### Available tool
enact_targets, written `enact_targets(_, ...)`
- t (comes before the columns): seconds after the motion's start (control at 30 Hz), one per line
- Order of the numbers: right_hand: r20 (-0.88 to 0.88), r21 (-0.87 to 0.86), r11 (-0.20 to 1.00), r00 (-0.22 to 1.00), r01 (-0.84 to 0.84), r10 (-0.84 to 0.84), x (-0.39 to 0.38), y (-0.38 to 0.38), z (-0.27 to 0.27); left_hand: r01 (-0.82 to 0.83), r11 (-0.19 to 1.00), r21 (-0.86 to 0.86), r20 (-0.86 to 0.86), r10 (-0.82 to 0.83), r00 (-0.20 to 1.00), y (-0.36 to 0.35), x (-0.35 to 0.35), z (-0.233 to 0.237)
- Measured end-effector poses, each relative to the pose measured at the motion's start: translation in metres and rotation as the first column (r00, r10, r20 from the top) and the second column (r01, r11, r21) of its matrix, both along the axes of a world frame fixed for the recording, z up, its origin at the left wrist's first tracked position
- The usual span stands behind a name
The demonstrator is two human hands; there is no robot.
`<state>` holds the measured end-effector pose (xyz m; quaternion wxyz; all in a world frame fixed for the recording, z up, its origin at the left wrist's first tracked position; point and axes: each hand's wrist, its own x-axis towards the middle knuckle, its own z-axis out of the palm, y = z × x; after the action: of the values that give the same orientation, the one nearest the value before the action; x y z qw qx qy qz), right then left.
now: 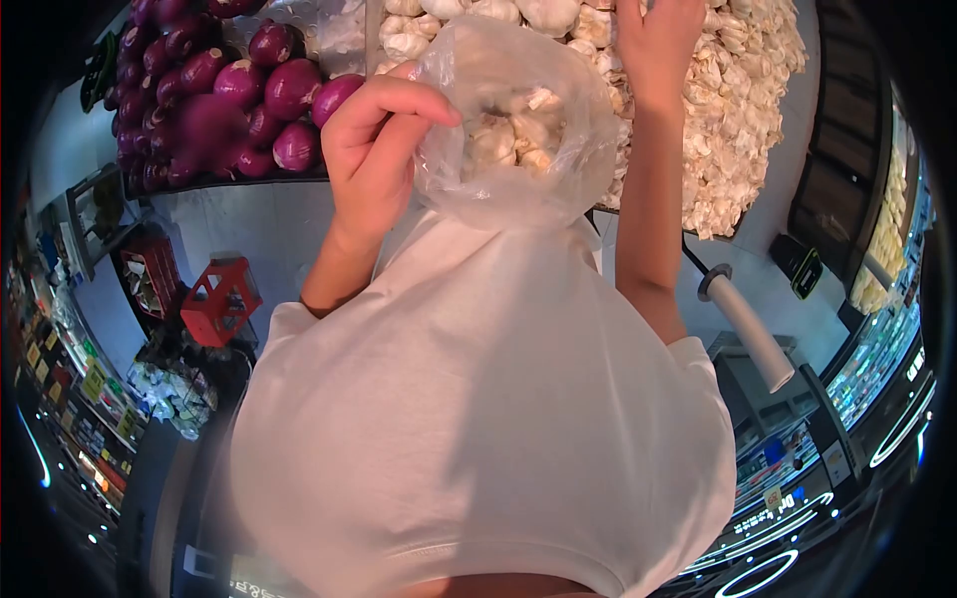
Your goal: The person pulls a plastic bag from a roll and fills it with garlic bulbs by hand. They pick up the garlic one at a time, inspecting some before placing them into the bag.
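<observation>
A clear plastic bag (588, 110) hangs in front of my chest, its mouth spread wide. Several garlic bulbs (518, 135) lie inside it. My left hand (379, 140) is closed on the bag's left rim, thumb and fingers pinching the film. To the right, my right hand (663, 45) reaches over a large heap of loose garlic (738, 110). The top of the picture cuts off its fingertips, so whether it holds a bulb cannot be seen. The thumb stands a little apart from the rest of that hand.
Red onions (239, 85) are piled to the left of the bag. On the right, a roll of plastic bags (748, 329) sits on a rod. A red crate (221, 299) stands on the floor at the left. Stocked shelves (80, 379) line the far left.
</observation>
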<state>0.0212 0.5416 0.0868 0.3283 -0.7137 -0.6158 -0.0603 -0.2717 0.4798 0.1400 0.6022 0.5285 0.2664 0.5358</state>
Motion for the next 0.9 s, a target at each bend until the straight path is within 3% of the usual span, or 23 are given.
enact_targets(0.03, -0.048, -0.061, 0.997, 0.998, -0.048, 0.045, 0.003, 0.003, -0.006, 0.004, 1.0, -0.003, 0.002, -0.004, 1.0, 0.0, -0.001, -0.001)
enact_targets(0.13, 0.094, -0.015, 1.0, 0.995, -0.02, 0.021, -0.008, 0.005, -0.008, -0.004, 1.0, -0.002, 0.005, 0.004, 1.0, -0.003, 0.0, 0.001)
enact_targets(0.23, 0.068, 0.051, 0.999, 0.998, -0.001, -0.002, -0.002, 0.008, -0.012, -0.014, 1.0, 0.007, -0.019, 0.014, 1.0, -0.005, -0.001, 0.001)
enact_targets(0.33, -0.167, -0.005, 0.999, 0.985, 0.039, -0.039, 0.003, 0.015, -0.006, -0.009, 1.0, -0.018, -0.017, 0.009, 1.0, -0.006, -0.001, 0.003)
enact_targets(0.43, -0.01, -0.017, 0.999, 1.0, 0.029, -0.029, 0.015, 0.02, -0.008, -0.02, 0.999, -0.028, -0.011, 0.019, 1.0, -0.007, 0.002, 0.004)
enact_targets(0.63, -0.054, 0.011, 1.0, 0.999, -0.006, 0.007, 0.01, 0.016, -0.006, -0.002, 1.0, -0.03, -0.019, 0.001, 1.0, -0.003, 0.004, 0.005)
enact_targets(0.73, -0.34, 0.054, 0.998, 0.94, 0.024, -0.004, -0.004, 0.004, 0.002, 0.002, 0.999, -0.04, -0.005, -0.002, 1.0, -0.002, 0.006, 0.005)
enact_targets(0.83, -0.474, 0.069, 0.99, 0.877, 0.126, -0.079, -0.016, -0.012, 0.004, -0.009, 0.999, -0.035, -0.015, 0.009, 1.0, 0.0, 0.005, 0.005)
enact_targets(0.9, -0.799, 0.163, 0.985, 0.594, 0.065, 0.093, -0.015, -0.024, -0.004, -0.014, 0.999, -0.045, -0.013, 0.014, 1.0, 0.001, 0.003, 0.002)
